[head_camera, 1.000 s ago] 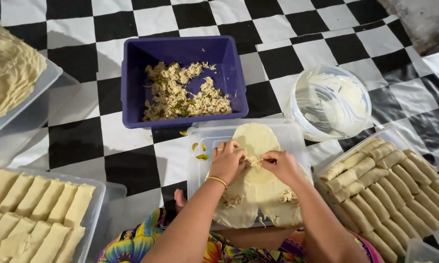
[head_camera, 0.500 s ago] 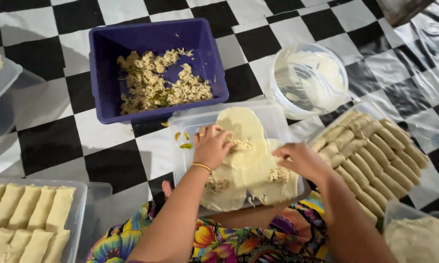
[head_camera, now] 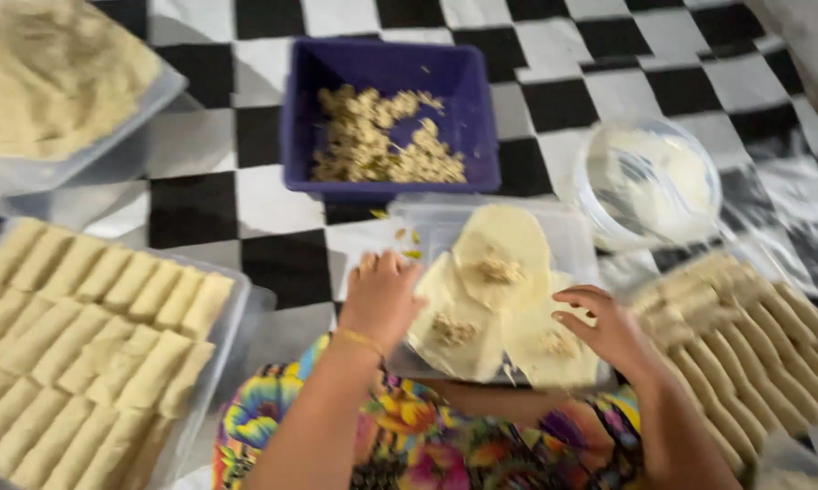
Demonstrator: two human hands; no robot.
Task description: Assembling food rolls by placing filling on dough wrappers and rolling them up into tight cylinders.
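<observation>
While the left hand (head_camera: 382,299) lies flat and open on the left wrapper's (head_camera: 454,328) edge, the right hand (head_camera: 608,328) hovers half-open, fingers curled, over the right wrapper (head_camera: 545,349). Three filled wrappers sit on a clear tray (head_camera: 572,236); behind the tray stands a blue tub (head_camera: 386,63), with a bowl (head_camera: 649,181) to its right.

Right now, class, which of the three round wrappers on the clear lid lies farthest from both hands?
The top wrapper, nearest the blue tub. The left hand touches the lower-left wrapper; the right hand rests on the lower-right wrapper.
</observation>
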